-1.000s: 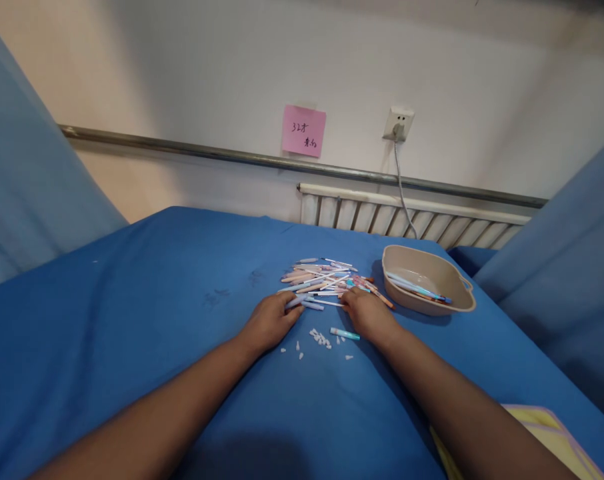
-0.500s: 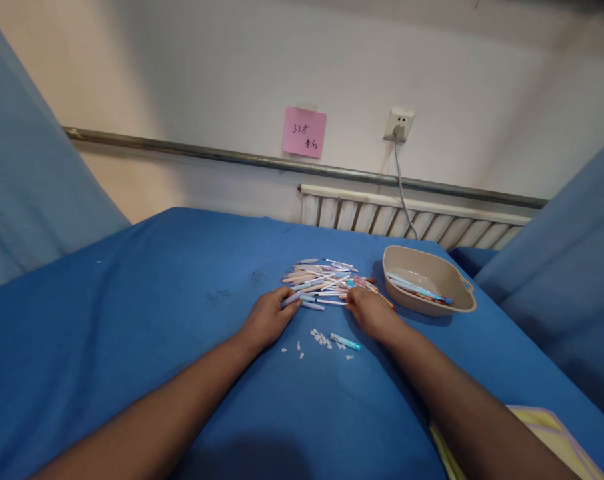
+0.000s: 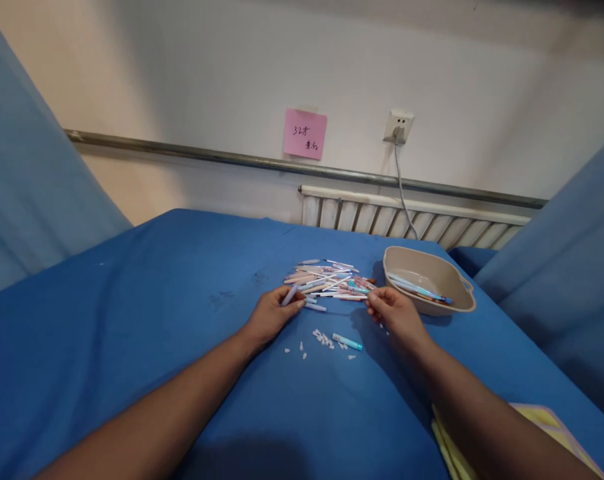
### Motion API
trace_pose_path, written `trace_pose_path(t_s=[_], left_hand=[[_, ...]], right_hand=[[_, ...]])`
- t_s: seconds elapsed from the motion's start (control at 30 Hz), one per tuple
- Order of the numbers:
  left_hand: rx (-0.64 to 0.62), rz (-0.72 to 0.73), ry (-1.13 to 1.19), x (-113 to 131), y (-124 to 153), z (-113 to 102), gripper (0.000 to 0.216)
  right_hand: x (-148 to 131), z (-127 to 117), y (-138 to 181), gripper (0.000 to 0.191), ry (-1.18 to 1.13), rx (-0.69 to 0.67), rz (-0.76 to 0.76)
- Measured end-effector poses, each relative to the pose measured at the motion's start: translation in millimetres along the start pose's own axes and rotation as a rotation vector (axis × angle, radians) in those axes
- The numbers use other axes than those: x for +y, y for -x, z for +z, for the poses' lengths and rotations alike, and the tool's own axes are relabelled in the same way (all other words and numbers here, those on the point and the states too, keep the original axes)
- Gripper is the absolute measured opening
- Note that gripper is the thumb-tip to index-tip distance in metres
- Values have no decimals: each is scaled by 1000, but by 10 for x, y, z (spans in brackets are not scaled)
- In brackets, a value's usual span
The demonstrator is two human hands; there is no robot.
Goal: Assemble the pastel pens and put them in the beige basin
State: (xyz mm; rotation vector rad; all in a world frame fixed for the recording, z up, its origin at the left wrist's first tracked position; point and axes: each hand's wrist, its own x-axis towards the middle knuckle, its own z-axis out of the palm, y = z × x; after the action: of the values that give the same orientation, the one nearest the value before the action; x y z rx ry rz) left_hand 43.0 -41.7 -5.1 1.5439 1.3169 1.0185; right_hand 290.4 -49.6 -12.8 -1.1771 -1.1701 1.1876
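Note:
My left hand (image 3: pixel 275 312) is closed around a lavender pen barrel (image 3: pixel 289 295), which tilts up between thumb and fingers. My right hand (image 3: pixel 393 312) is in a pinch to the right of the pile, and a thin white pen refill (image 3: pixel 349 297) reaches its fingertips. Between and beyond both hands lies a pile of pen parts (image 3: pixel 327 277), pastel barrels mixed with white refills. A pale blue barrel (image 3: pixel 316 307) rests beside my left fingertips. Closer to me, small white pieces (image 3: pixel 323 338) are scattered around a turquoise tube (image 3: pixel 347 342).
A beige basin (image 3: pixel 429 308) holding a few pens stands right of the pile. The blue cloth (image 3: pixel 182 280) covers the surface. A yellow cloth (image 3: pixel 547 420) lies at lower right. Behind are a radiator (image 3: pixel 362 213), a metal rail (image 3: pixel 222 157) and a plugged cable (image 3: pixel 402 187).
My right hand has moved right, away from the pile and my left hand. The lavender barrel in my left hand now tilts more steeply upward.

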Motion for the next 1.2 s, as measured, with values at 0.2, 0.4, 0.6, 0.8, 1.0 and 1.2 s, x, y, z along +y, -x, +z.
trace_pose_path(t_s=[0.2, 0.4, 0.6, 0.8, 1.0, 1.2], left_hand=[[-108, -93, 78, 63, 96, 93, 37], [-164, -115, 135, 43, 127, 120, 37], [-181, -116, 126, 19, 122, 136, 34], [-202, -113, 87, 10, 121, 137, 35], [-195, -104, 67, 3, 126, 148, 37], [-201, -117, 99, 34, 152, 165, 35]], right_hand=[[25, 47, 289, 35, -119, 11, 9], [42, 29, 229, 33, -66, -9, -50], [42, -6, 230, 33, 45, -11, -96], [22, 5, 245, 33, 85, -11, -117], [21, 10, 256, 33, 92, -10, -116], [41, 15, 261, 30, 44, -49, -113]])
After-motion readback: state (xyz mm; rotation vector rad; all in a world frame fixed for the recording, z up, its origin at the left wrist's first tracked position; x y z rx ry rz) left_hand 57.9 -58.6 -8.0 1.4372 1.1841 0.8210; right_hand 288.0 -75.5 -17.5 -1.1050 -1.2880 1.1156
